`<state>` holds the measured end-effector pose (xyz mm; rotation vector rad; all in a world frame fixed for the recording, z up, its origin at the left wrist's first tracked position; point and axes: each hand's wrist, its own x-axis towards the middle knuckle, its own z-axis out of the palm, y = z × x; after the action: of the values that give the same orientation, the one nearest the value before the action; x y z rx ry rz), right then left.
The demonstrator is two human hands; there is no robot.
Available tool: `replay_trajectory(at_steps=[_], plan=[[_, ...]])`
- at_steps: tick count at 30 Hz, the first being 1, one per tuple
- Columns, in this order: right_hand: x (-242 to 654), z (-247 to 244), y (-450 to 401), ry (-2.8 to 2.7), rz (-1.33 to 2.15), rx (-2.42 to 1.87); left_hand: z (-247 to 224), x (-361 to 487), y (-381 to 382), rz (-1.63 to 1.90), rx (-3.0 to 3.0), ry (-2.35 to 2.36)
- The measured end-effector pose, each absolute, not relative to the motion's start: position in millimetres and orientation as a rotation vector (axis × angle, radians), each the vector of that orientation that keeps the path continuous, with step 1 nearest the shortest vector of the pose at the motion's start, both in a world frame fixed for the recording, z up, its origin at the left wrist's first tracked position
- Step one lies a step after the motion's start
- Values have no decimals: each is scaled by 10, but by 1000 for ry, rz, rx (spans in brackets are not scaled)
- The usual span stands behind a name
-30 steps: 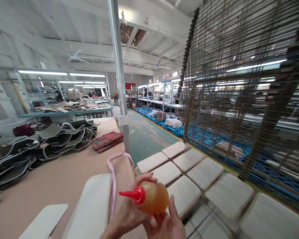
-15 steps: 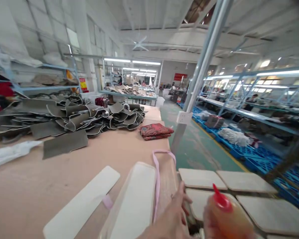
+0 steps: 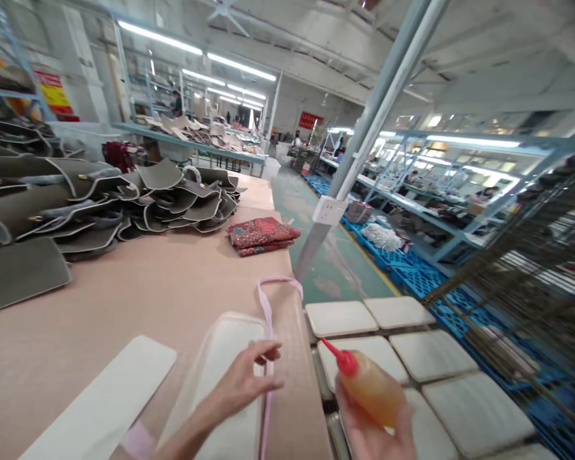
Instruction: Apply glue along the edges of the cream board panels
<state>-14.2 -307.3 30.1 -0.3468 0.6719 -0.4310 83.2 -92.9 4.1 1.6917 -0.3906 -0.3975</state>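
Observation:
My right hand (image 3: pixel 357 425) is wrapped round a squeeze bottle (image 3: pixel 376 390) with amber liquid inside and a red pointed nozzle, tilted up to the left. Over the table, my left hand (image 3: pixel 246 377) has its thumb and fingers apart beside a pink strip (image 3: pixel 267 313). That strip runs along the right edge of a stack of long white rounded panels (image 3: pixel 211 383). Whether the fingers touch the strip I cannot tell. To the left lies another long white panel (image 3: pixel 110 396), with a short pink piece (image 3: pixel 138 441) at its edge.
White rounded pads (image 3: pixel 434 354) lie in rows beside the table. Grey cut pieces (image 3: pixel 172 198) are heaped at the far left, and folded red patterned cloth (image 3: pixel 261 235) sits near the table edge. A metal post (image 3: pixel 311 249) rises beyond.
My left hand has moved from the table's right edge leftward over the white panels and pink strip. The bottle, still in my right hand, has shifted left and up. The camera view has turned right.

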Motion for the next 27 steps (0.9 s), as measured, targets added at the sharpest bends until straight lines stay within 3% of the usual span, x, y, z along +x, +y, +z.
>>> replay_trajectory(at_steps=[7,15,20,23,27], plan=[[79,215,-2823,561,-260,-261,164,519,-1804,-377,1422,-325],[-97,115,-2830,473,-205,-208,294,288,-2229,-219,1300,-40],[-149,261,-2929,433,-188,-144,72,137,-2204,-172,1371,-177],[-182,460,-2982,503,-354,-152,-135,-21,-2050,-60,1507,-248],[-265,666,-3043,525,-498,-157,90,-128,-1871,270,1785,-713]])
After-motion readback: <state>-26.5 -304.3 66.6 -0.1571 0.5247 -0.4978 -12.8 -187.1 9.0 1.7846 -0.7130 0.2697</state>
